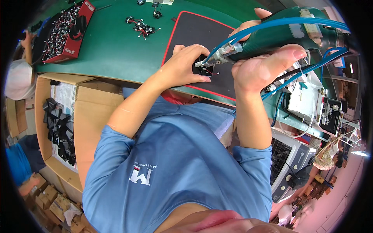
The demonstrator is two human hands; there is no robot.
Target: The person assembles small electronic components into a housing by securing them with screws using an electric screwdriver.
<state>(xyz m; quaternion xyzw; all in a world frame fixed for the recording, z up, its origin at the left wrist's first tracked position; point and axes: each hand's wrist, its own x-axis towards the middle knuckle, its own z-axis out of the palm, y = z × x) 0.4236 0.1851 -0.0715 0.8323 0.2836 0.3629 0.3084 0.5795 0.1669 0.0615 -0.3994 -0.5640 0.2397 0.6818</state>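
Note:
My left hand point(182, 65) is closed around a small black housing point(203, 71) with thin wires, holding it on a black mat with a red edge point(217, 82). My right hand point(256, 68) grips a dark green electric screwdriver point(278, 34) with blue air hoses point(272, 22). The screwdriver's metal nose point(221, 53) points down to the left, its tip at the housing. Whether the tip touches a screw is hidden. Part of the housing lies behind my left fingers.
A red box point(82, 35) full of small wired parts stands at the far left of the green table point(112, 50). Loose wired parts point(142, 28) lie beyond the mat. A cardboard box point(95, 116) holds black plastic pieces point(58, 128). At right stands a white machine point(303, 99).

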